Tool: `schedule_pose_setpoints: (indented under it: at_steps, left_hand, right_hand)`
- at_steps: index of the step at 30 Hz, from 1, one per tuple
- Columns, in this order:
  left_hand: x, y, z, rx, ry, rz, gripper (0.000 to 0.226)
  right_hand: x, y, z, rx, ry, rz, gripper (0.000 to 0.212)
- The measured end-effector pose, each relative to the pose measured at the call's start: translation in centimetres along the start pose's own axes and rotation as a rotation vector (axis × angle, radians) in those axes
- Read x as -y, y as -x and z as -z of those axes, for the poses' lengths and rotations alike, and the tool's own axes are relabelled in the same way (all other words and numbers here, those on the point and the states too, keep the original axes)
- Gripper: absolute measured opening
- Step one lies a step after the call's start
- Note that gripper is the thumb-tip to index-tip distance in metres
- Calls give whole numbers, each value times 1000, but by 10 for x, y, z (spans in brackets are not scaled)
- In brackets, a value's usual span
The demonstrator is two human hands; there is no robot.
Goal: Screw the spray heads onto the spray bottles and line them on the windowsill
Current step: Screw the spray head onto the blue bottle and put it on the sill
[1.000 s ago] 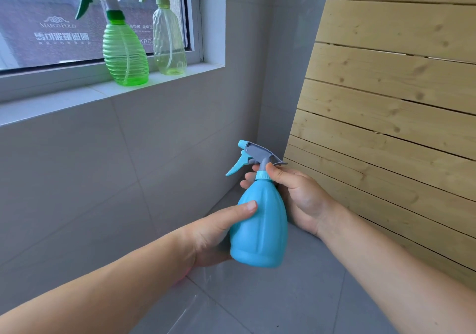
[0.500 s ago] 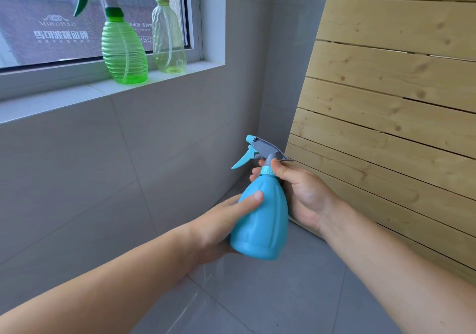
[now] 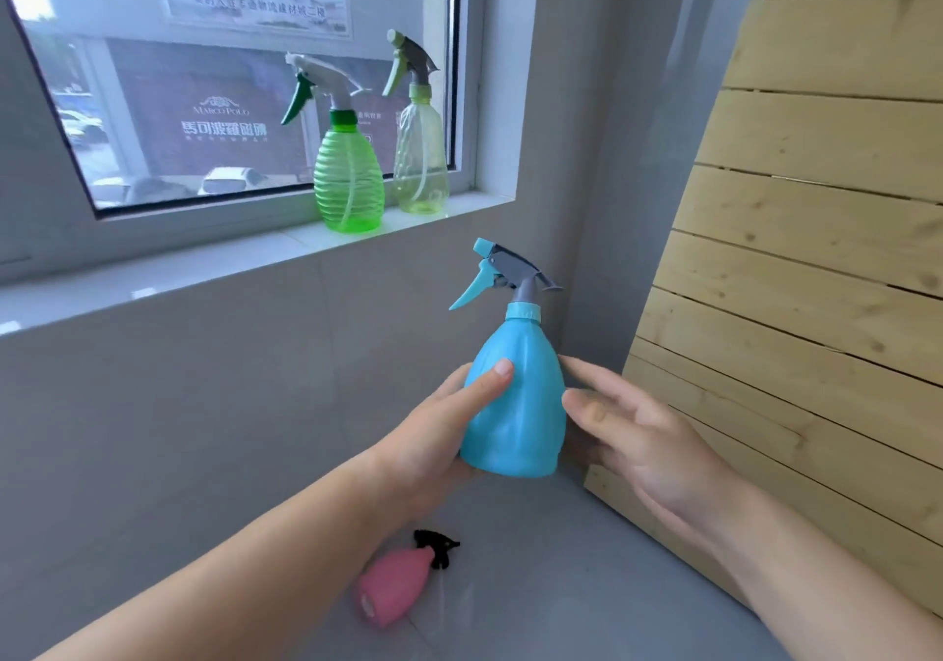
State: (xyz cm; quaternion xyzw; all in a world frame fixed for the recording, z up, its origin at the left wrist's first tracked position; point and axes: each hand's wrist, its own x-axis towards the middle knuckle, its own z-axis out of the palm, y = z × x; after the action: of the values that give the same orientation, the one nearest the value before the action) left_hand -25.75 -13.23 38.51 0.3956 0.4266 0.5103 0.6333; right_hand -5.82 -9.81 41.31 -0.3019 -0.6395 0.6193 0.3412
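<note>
My left hand [image 3: 433,436] grips the body of a blue spray bottle [image 3: 515,400], held upright in the air below the windowsill. Its blue-and-grey spray head [image 3: 505,272] sits on the neck. My right hand [image 3: 633,436] is beside the bottle's right side, fingers spread, fingertips at or just off its wall. On the white windowsill [image 3: 204,272] stand a green ribbed spray bottle [image 3: 349,175] and a pale yellow spray bottle [image 3: 421,155], both with heads on. A pink spray bottle [image 3: 393,584] with a black head lies on its side on the floor below my left forearm.
A slatted wooden panel [image 3: 796,252] leans against the wall at the right, close to my right hand. Grey tiled wall below the sill, grey floor tiles [image 3: 561,584]. The windowsill stretches bare to the left of the green bottle.
My right hand has left the spray head's collar and dropped to the bottle's side, fingers opened. The blue bottle has risen toward the sill, and the view has tilted up.
</note>
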Motion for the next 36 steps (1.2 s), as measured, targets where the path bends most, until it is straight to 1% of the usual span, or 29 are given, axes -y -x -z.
schedule_pose_setpoints:
  at_steps: [3,6,9,12,14,17,21,25,29,36]
  left_hand:
    - [-22,8,7,14,81,-100,62]
    - [-49,16,24,-32,48,-204,59]
    - [-85,28,47,-136,-33,-300,56]
    - [-125,40,71,-307,-181,-404,58]
    - [-151,47,86,-390,-273,-448,50]
    - [-182,57,109,-443,-370,-447,41]
    - [-206,64,137,-481,-424,-385,41]
    - [-210,60,163,-541,-432,-345,48]
    - [-208,56,184,-584,-441,-322,49]
    - [-210,48,203,-655,-456,-288,50]
  right_hand:
    - [14,-13,-18,39,113,92,56]
    - [28,-35,-35,50,157,149,64]
    - [45,-69,-58,84,164,201,61]
    - [67,-108,-83,98,145,239,62]
    - [81,-135,-100,102,152,263,62]
    - [96,-168,-127,78,200,311,60]
    - [99,-197,-159,51,233,325,63]
    - [94,-215,-185,35,239,313,63]
    - [89,-222,-204,20,256,299,62]
    - [81,-233,-222,-61,328,337,61]
